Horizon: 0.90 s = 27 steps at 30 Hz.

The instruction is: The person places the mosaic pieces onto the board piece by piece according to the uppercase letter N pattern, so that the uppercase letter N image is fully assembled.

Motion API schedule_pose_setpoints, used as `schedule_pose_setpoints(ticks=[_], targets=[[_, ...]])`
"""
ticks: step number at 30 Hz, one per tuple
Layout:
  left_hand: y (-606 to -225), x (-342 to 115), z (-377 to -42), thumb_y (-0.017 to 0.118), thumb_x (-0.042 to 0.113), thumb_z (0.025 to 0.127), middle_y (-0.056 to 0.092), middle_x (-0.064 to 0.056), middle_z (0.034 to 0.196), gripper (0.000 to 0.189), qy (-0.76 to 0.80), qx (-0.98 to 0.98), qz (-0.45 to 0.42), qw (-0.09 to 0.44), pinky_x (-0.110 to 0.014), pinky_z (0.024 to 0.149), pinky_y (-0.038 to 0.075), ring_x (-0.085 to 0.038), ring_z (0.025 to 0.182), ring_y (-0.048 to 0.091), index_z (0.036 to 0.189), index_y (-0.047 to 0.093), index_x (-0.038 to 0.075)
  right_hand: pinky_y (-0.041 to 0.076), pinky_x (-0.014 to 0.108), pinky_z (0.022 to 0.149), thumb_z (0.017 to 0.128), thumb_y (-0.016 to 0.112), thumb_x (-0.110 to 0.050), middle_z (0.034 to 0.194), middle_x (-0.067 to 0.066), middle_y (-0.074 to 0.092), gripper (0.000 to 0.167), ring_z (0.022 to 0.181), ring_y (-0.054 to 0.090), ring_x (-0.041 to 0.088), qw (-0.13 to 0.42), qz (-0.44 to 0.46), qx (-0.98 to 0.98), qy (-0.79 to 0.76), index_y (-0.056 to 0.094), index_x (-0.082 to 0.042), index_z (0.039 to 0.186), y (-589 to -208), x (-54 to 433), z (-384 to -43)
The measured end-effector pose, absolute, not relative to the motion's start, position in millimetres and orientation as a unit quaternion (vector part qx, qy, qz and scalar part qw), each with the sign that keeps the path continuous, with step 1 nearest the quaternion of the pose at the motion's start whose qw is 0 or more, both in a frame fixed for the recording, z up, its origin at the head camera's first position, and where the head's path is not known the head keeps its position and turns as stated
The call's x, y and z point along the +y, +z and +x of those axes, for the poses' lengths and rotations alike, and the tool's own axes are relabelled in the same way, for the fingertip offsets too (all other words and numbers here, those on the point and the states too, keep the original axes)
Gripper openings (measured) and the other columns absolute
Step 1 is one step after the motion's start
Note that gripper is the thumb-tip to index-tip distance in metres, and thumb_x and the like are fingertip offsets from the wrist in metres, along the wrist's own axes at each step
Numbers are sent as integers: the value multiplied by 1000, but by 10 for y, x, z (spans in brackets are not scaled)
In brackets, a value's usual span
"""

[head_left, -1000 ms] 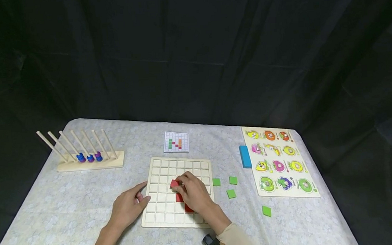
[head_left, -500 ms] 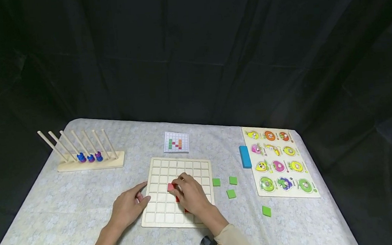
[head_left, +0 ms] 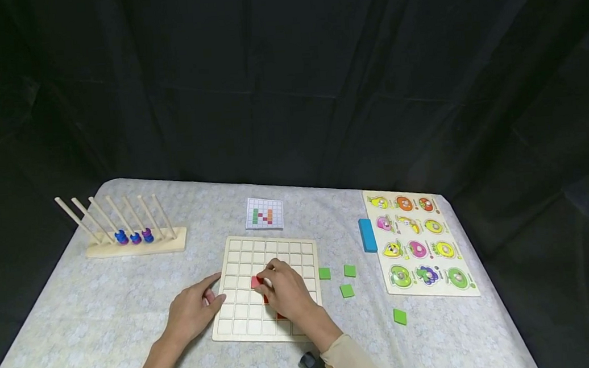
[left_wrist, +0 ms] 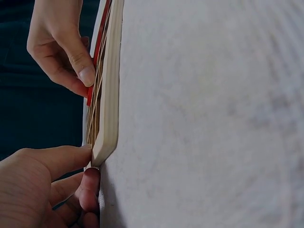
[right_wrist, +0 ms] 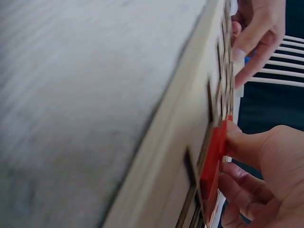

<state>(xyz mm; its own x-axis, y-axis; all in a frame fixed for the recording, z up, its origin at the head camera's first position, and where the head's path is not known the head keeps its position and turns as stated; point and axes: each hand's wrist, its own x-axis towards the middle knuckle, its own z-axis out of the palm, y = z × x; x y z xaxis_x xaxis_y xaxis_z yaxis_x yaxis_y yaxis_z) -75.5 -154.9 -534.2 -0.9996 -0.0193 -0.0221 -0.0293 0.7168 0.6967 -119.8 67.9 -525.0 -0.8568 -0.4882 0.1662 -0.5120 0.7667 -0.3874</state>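
Observation:
A square wooden grid board (head_left: 241, 297) lies flat on the cloth. At its left edge, my left hand (head_left: 193, 312) holds the rim, the thumb on top and other fingers bent beside the edge in the left wrist view. My right hand (head_left: 289, 292) is over the middle of the board, thumb and fingertips pinching a red square tile (head_left: 255, 282). More red tiles (head_left: 281, 316) sit in a diagonal row below it, partly covered by that hand. In the right wrist view, a red tile (right_wrist: 213, 164) stands slightly above the grid beside the right fingers.
Several green tiles (head_left: 347, 291) lie right of the board. Behind it is a pattern card (head_left: 264, 213). A wooden peg stand (head_left: 140, 247) with blue and purple beads is at the left; a blue block (head_left: 367, 236) and a fruit puzzle board (head_left: 422, 243) are at the right.
My right hand has moved slightly left and toward me, bringing the red tile down into line with a grid square. The left hand has stayed at the board's edge.

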Motion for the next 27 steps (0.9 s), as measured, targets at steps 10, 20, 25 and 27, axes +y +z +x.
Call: schedule_pose_setpoints(ticks=[10,20,25,27], targets=[[-5407,-1544,-758,75,23,87,59,9,68,50,372,928,-15,2,-23,47,31,-4,51,39,134,65,11,52,23,73,90,75,-23,107,4,67,25,95,62,17,28,255,-942,215,78,-10,111,-5245,670,-1169],[-5385,-1549,-779,75,23,87,60,7,69,50,373,928,-22,-1,-24,48,31,-5,52,40,135,64,12,49,22,69,91,75,-25,109,4,66,26,91,58,16,55,254,-941,218,77,-12,112,-5236,670,-1183],[-5401,-1541,-767,75,24,87,59,8,69,50,373,928,-25,8,-24,48,32,-4,51,40,135,64,12,46,23,66,88,77,-31,107,2,67,27,88,52,15,88,218,-937,259,78,-12,108,-5215,768,-1155],[-5407,-1538,-768,75,24,87,59,9,69,50,371,928,-26,6,-24,48,32,-4,51,40,135,64,12,47,25,67,87,78,-31,105,2,67,28,89,53,16,104,208,-934,272,78,-10,106,-5198,844,-1166]])
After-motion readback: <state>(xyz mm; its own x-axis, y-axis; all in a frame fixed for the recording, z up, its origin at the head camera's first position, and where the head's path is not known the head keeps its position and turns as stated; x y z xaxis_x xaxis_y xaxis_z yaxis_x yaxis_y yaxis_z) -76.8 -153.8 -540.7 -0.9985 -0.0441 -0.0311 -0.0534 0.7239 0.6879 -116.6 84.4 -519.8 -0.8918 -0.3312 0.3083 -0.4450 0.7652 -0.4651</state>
